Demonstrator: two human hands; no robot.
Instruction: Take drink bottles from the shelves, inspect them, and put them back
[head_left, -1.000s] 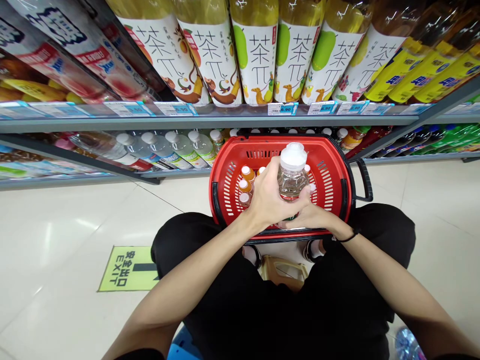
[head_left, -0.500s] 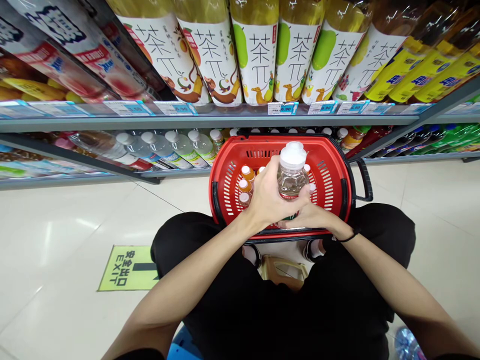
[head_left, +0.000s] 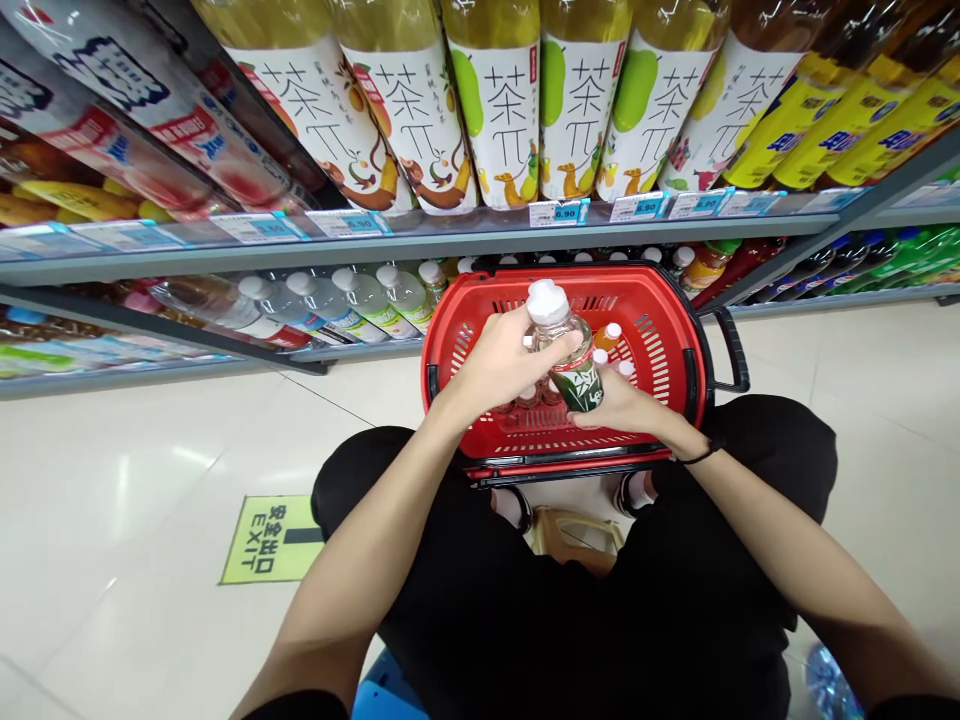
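Observation:
A clear bottle (head_left: pixel 579 382) with a white cap and a dark green label is held above the red shopping basket (head_left: pixel 480 440), its cap leaning to the left. My left hand (head_left: pixel 499 362) is closed around its upper part, just below the cap. Lower down, my right hand (head_left: pixel 624 402) grips the same bottle, with the thumb across its front. Inside the basket stand small bottles with pale caps; an orange one (head_left: pixel 609 335) shows right of the held bottle. My hands hide part of the others.
A shelf of tall tea bottles (head_left: pixel 510 120) with price tags runs in front. Beneath it, more bottles (head_left: pixel 360 300) stand on a lower shelf. The basket's black handle (head_left: pixel 727 350) juts out right. A green exit sign (head_left: pixel 270 540) lies on the floor at left.
The bottle has tilted, its cap moving left, and more of its green label shows. My left hand has shifted left with it. Orange small bottles at the basket's left are now covered.

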